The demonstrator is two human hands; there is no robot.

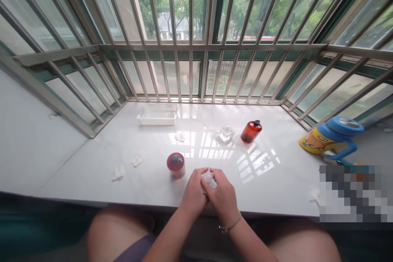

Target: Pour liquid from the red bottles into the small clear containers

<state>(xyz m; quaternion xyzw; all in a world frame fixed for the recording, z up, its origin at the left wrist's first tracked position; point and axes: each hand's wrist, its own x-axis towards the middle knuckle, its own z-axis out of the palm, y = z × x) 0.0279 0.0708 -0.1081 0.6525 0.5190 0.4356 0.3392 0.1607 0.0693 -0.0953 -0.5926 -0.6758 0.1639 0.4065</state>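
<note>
Your left grip (194,191) and right grip (221,196) are closed together over a small translucent plastic piece (208,179), with your fingers curled around it from both sides, so both grips are narrow and holding it. Much of the piece is hidden by your fingers, and you can't tell its exact form from this view. You're holding it just above the near edge of the white glossy desk (270,196), a little right of the middle. A thin bracelet (230,226) circles your right wrist. Just left of your left grip stands a red translucent jar (176,165) with a dark round top. Farther away, to the right, a red bottle (251,131) with a black cap lies tilted on its side, just beside a small clear square dish (226,133). A white perforated plastic basket (157,114) sits at the far edge, left of centre, against the metal window bars (190,8). Crumpled white tissues (118,172) lie scattered on the left side of the desk. Off to the far right, a blue and yellow child's cup (330,139) lies on its side, and a pixelated patch covers the near right corner.
</note>
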